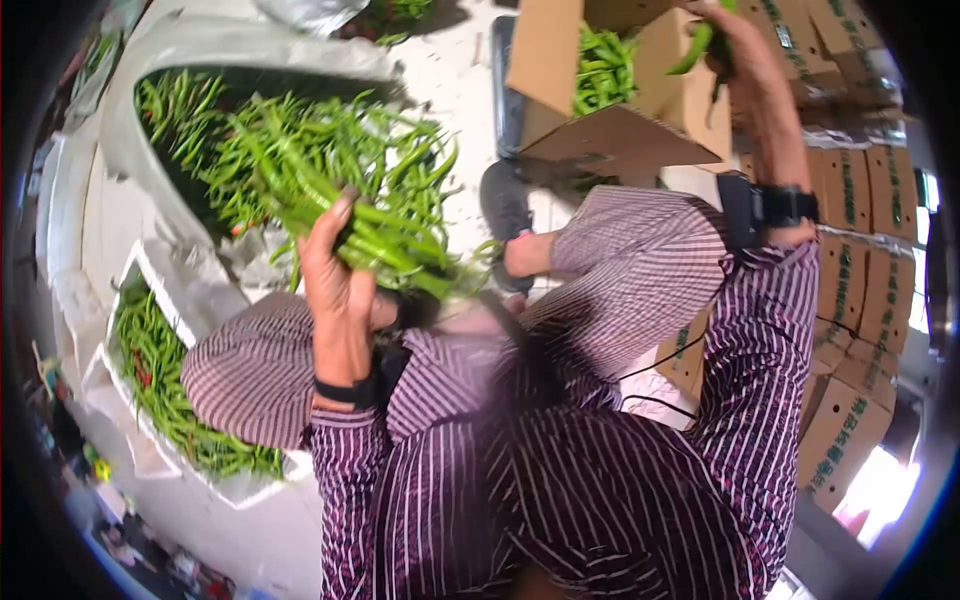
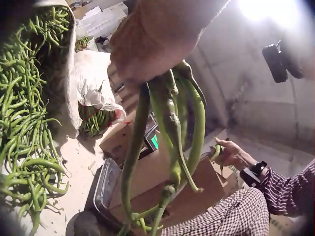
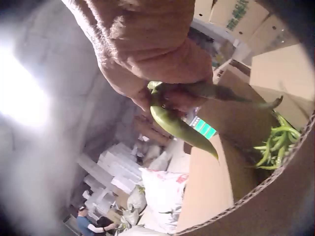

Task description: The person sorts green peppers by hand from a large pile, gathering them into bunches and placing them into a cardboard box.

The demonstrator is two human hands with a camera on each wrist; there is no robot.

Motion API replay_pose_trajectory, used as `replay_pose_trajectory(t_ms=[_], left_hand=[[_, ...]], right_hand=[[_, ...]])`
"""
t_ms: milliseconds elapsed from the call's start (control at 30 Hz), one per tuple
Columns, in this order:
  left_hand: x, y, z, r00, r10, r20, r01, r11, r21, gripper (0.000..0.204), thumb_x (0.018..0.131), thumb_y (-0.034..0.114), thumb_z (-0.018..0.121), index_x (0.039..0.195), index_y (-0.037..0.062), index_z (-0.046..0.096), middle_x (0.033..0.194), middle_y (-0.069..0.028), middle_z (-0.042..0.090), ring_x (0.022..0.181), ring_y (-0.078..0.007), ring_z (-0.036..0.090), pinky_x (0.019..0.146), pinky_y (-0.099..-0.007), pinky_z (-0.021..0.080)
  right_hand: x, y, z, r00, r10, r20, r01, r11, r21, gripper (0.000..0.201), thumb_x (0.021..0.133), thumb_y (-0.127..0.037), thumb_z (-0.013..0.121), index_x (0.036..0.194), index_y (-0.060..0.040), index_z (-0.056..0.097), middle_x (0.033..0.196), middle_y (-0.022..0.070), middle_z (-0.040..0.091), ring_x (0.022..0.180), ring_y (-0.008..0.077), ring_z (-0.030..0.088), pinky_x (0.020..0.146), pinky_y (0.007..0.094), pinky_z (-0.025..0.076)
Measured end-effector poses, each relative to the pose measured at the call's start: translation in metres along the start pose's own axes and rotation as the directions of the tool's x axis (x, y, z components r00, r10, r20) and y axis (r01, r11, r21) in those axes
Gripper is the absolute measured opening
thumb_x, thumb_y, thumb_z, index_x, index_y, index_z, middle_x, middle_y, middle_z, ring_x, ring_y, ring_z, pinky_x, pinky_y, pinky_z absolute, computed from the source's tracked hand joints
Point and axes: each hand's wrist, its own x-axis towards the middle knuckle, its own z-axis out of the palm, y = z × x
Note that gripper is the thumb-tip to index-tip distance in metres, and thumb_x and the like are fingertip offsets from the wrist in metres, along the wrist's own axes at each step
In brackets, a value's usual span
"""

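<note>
In the head view the left hand [image 1: 335, 270] grips a bunch of long green peppers [image 1: 385, 240] above a large open sack of peppers [image 1: 210, 160]. The left wrist view shows this hand [image 2: 152, 44] from close by, with several peppers [image 2: 172, 123] hanging below it. Beside the open cardboard box [image 1: 620, 145], the raised right hand [image 1: 735, 50] holds a few peppers. Close up, the right hand [image 3: 152, 59] pinches a curved green pepper [image 3: 179, 129] and a darker one [image 3: 231, 94]. Green peppers [image 3: 280, 145] lie inside the box.
A white foam box [image 1: 160, 300] of peppers stands at the left. Stacked cartons [image 1: 860, 190] line the right side. A dark-rimmed tray [image 1: 507, 90] is beside the open box. Another person [image 3: 88, 223] appears in the background of the right wrist view.
</note>
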Motion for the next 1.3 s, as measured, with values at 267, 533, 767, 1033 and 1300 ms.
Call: replay_pose_trajectory(t_ms=[267,533,767,1033,1300], left_hand=[[0.000,-0.002,0.007,1.000,0.001,0.009,-0.002,1.000,0.015,0.026,0.083,0.008,0.061,0.107,-0.0017,0.058,0.096,-0.0105,0.063,0.089,-0.0214,0.060,0.084,-0.0346,0.049],[0.002,0.009,0.014,0.984,-0.057,0.171,0.103,0.957,-0.271,0.027,0.082,0.005,0.059,0.107,0.0010,0.051,0.092,-0.0077,0.055,0.086,-0.0195,0.054,0.081,-0.0357,0.047],[-0.008,0.028,0.027,0.946,-0.017,0.324,0.157,0.898,-0.411,0.026,0.080,0.005,0.059,0.103,0.0058,0.049,0.090,-0.0016,0.050,0.085,-0.0152,0.047,0.075,-0.0321,0.039],[-0.006,0.045,0.014,0.904,0.067,0.423,0.208,0.795,-0.570,0.023,0.080,0.006,0.058,0.102,0.0076,0.051,0.090,-0.0015,0.050,0.084,-0.0149,0.048,0.075,-0.0330,0.041],[-0.003,0.062,0.011,0.895,0.152,0.420,0.187,0.726,-0.662,0.020,0.078,0.005,0.059,0.096,0.0063,0.051,0.086,-0.0016,0.052,0.083,-0.0166,0.049,0.075,-0.0340,0.041]], right_hand=[[0.019,0.072,-0.011,0.857,0.469,0.211,-0.247,0.736,-0.630,0.062,0.084,-0.049,0.063,0.122,-0.0012,0.053,0.107,0.0077,0.059,0.094,0.0155,0.055,0.083,0.0330,0.047],[-0.061,-0.026,0.079,0.729,0.126,0.673,0.216,0.891,-0.400,0.044,0.090,-0.037,0.055,0.120,-0.0042,0.059,0.105,0.0084,0.066,0.093,0.0167,0.062,0.079,0.0289,0.048],[-0.110,0.040,0.158,0.342,0.093,0.935,0.527,0.805,-0.273,0.051,0.086,-0.030,0.060,0.127,-0.0021,0.051,0.124,0.0188,0.055,0.114,0.0290,0.054,0.097,0.0381,0.042],[-0.107,0.098,0.170,0.157,0.464,0.872,0.027,0.881,-0.473,0.047,0.084,-0.027,0.057,0.127,-0.0090,0.054,0.127,0.0131,0.055,0.116,0.0251,0.050,0.098,0.0345,0.038],[-0.146,0.090,0.176,0.060,0.280,0.958,-0.128,0.954,-0.271,0.058,0.077,-0.011,0.067,0.132,-0.0084,0.051,0.124,0.0118,0.058,0.114,0.0220,0.052,0.098,0.0319,0.040]])
